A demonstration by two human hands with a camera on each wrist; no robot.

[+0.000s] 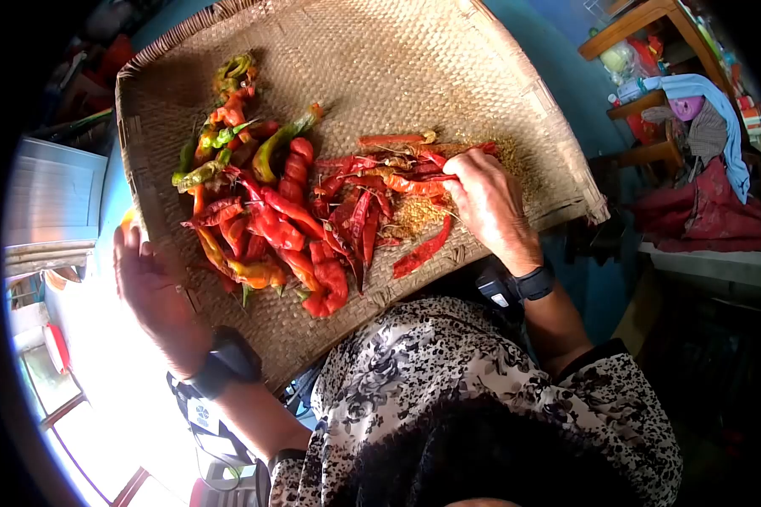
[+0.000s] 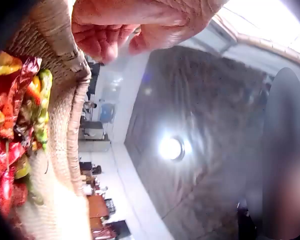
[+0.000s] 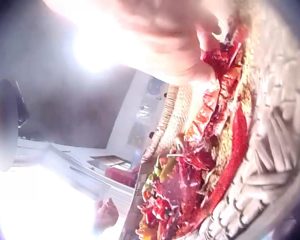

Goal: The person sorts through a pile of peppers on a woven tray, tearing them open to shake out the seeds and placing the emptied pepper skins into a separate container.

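Observation:
A woven bamboo tray holds two groups of chili peppers. Fresh-looking, wrinkled red, orange and green chilies lie in a heap on its left side. On the right, dried red chilies lie beside and over loose yellow seeds. My right hand reaches over the near right part and pinches a dried red chili among the others. My left hand, blurred in the head view, hovers at the tray's left rim. In the left wrist view its fingers hang loosely curled with nothing between them.
One long red chili lies apart near the tray's front edge, which is close to my patterned clothing. Bright windows are at left. At right, a wooden shelf holds cloths and household items, with a dark red cloth below.

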